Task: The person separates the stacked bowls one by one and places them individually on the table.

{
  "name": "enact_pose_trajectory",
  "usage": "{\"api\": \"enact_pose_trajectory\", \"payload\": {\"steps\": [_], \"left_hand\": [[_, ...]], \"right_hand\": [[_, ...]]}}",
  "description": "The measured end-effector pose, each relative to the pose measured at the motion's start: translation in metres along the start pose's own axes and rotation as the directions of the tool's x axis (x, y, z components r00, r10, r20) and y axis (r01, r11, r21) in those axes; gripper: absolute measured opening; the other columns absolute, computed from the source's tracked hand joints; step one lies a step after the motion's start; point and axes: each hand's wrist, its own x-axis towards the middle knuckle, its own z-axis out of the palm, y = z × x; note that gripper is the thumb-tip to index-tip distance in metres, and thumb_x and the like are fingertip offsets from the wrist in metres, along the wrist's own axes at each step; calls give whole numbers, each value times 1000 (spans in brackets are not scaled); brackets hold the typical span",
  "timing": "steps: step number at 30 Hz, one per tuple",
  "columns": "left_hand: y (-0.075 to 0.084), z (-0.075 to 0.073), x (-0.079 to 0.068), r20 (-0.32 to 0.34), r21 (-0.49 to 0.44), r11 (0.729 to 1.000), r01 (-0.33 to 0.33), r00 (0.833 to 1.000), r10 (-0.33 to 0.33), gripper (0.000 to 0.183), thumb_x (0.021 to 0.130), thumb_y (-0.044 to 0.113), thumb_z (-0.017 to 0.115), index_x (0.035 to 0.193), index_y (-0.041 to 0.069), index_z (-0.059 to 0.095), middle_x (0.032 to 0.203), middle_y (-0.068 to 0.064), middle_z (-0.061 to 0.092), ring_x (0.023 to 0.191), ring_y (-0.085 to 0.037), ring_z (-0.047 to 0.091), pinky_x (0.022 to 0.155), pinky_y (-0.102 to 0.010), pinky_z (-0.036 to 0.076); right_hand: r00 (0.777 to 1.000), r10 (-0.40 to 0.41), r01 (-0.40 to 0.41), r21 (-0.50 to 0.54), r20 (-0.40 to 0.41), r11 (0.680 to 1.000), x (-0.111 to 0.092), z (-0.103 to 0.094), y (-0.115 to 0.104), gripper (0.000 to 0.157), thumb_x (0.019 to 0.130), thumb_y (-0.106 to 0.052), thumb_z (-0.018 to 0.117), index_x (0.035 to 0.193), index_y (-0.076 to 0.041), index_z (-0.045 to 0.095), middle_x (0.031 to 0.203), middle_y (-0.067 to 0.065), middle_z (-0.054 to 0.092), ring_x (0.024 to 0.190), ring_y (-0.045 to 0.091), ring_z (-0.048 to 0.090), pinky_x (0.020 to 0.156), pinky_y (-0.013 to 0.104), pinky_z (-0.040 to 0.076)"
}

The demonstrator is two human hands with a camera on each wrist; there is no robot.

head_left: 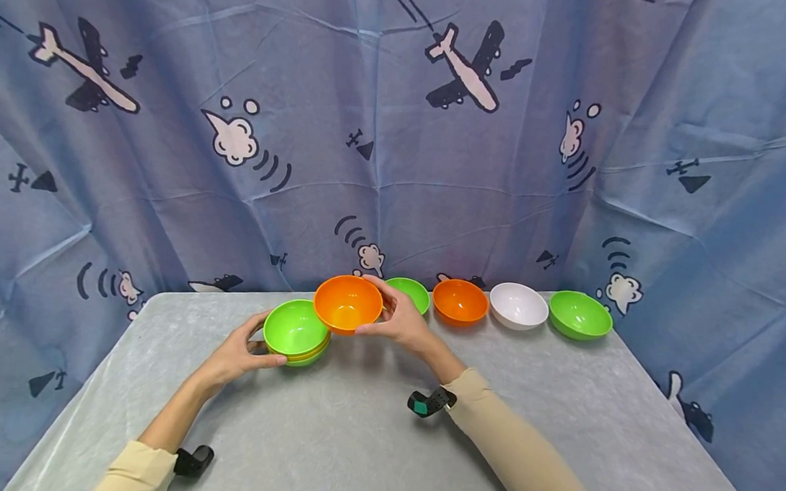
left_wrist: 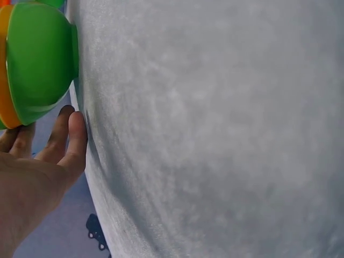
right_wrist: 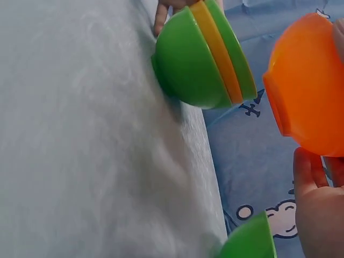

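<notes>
My right hand (head_left: 402, 319) grips an orange bowl (head_left: 347, 305) by its right side, thumb at the front and fingers behind. The bowl is held off the table, its foot showing in the right wrist view. Just left of it stands a stack of bowls (head_left: 296, 332), green on top, orange in the middle and green at the bottom. My left hand (head_left: 241, 350) holds this stack from the left, thumb along the front and fingers round the back. In the left wrist view, the lower green bowl (left_wrist: 40, 64) shows above the fingers.
A row of single bowls stands along the table's back edge: a green bowl (head_left: 413, 294) partly behind my right hand, an orange bowl (head_left: 460, 303), a white bowl (head_left: 518, 306) and another green bowl (head_left: 580, 316). A patterned blue curtain (head_left: 389, 130) hangs behind the grey-covered table (head_left: 347, 435).
</notes>
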Motion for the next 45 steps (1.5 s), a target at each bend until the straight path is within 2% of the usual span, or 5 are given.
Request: {"api": "enact_pose_trajectory", "payload": {"steps": [11, 21, 28, 35, 45], "left_hand": [[0, 2, -1, 3, -4, 1000, 20, 1000, -20, 93, 87, 19, 84, 159, 5, 26, 160, -25, 23, 131, -51, 45, 104, -60, 40], [4, 1, -3, 7, -14, 1000, 24, 1000, -24, 94, 88, 17, 83, 160, 4, 24, 160, -26, 22, 131, -52, 45, 104, -61, 41], [3, 1, -2, 6, -19, 999, 31, 1000, -31, 96, 87, 17, 84, 160, 4, 24, 161, -25, 21, 131, -51, 45, 104, -62, 39], [4, 0, -1, 6, -19, 999, 42, 999, -42, 96, 87, 19, 84, 161, 5, 23, 162, -25, 20, 132, -52, 45, 105, -63, 38], [1, 1, -1, 3, -22, 999, 40, 999, -40, 96, 87, 20, 84, 161, 6, 24, 162, -24, 20, 132, -52, 45, 106, -63, 37]], "right_hand": [[997, 79, -79, -63, 10, 995, -25, -20, -15, 89, 76, 4, 89, 152, -1, 43, 148, 13, 46, 131, 29, 48, 105, 32, 43], [998, 57, -55, -84, 19, 995, -35, -38, -18, 84, 75, 5, 88, 149, -2, 49, 144, 13, 52, 124, 31, 54, 102, 35, 47], [996, 90, -89, -65, 13, 994, -45, -48, -26, 88, 73, 8, 88, 150, -2, 46, 146, 12, 49, 129, 31, 51, 104, 34, 43], [990, 141, -141, -127, -8, 982, -63, -58, -34, 93, 74, 2, 91, 153, 0, 42, 150, 15, 46, 135, 32, 47, 104, 30, 42], [984, 176, -171, -108, 38, 979, -88, -67, -24, 96, 73, 0, 92, 152, 7, 37, 154, 21, 40, 141, 33, 40, 107, 27, 37]]}}
